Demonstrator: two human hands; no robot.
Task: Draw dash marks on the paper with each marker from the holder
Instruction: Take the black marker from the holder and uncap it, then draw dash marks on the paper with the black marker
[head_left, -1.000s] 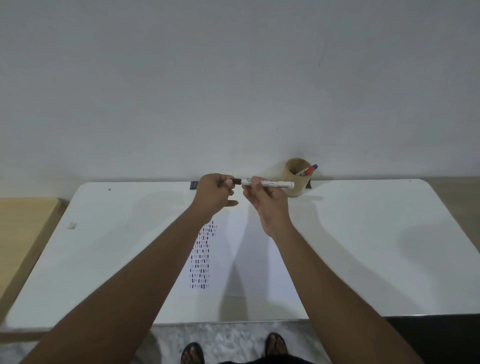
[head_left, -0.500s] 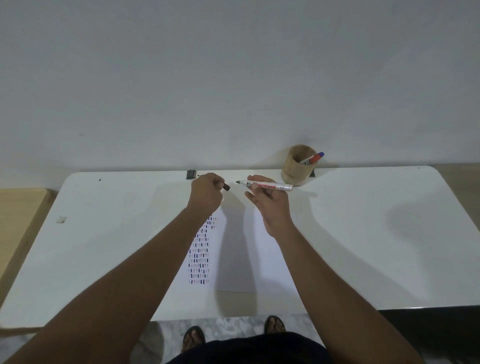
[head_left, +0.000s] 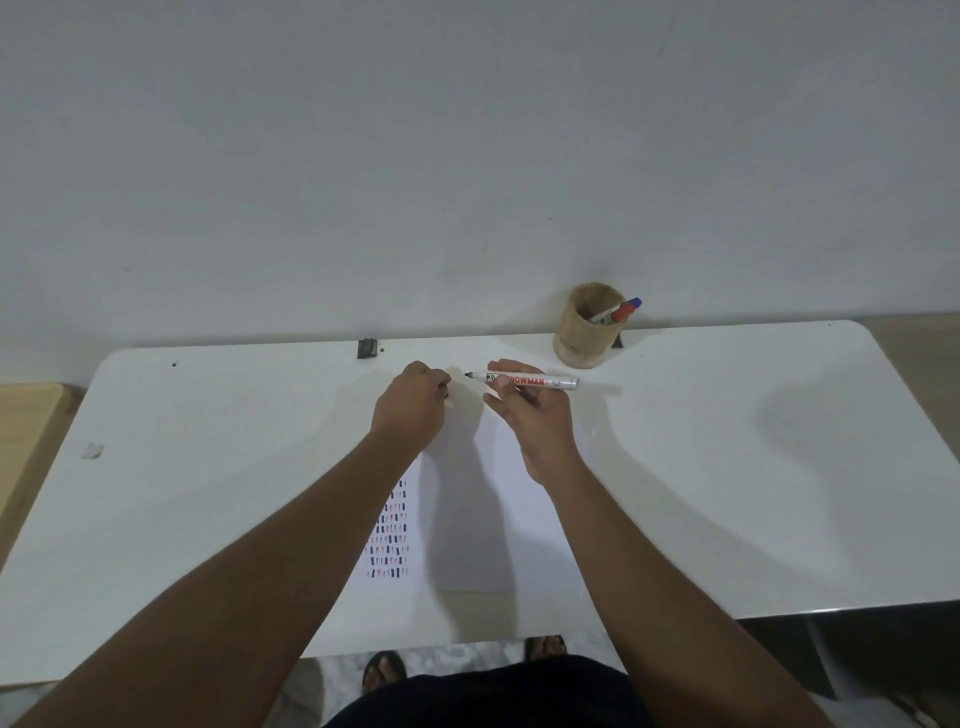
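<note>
My right hand (head_left: 530, 415) holds an uncapped white marker (head_left: 524, 379) level above the table, its black tip pointing left. My left hand (head_left: 413, 408) is closed a little to the left of that tip; the dark cap it pulled off is almost hidden in the fingers. Under both hands lies a white sheet of paper (head_left: 467, 519) with columns of dark and reddish dash marks (head_left: 390, 530) on its left part. A round wooden holder (head_left: 587, 327) stands at the table's far edge, with a red-capped and a blue-capped marker (head_left: 623, 310) inside.
The white table (head_left: 727, 467) runs against a pale wall. A small black clip (head_left: 367, 347) sits at its far edge and a scrap of tape (head_left: 92, 450) near the left side. A wooden surface (head_left: 26, 431) adjoins on the left. Feet in sandals show below.
The cap came off the marker: my left hand drew it away to the left and sank toward the table, while the right hand kept the marker level. The view tilted downward.
</note>
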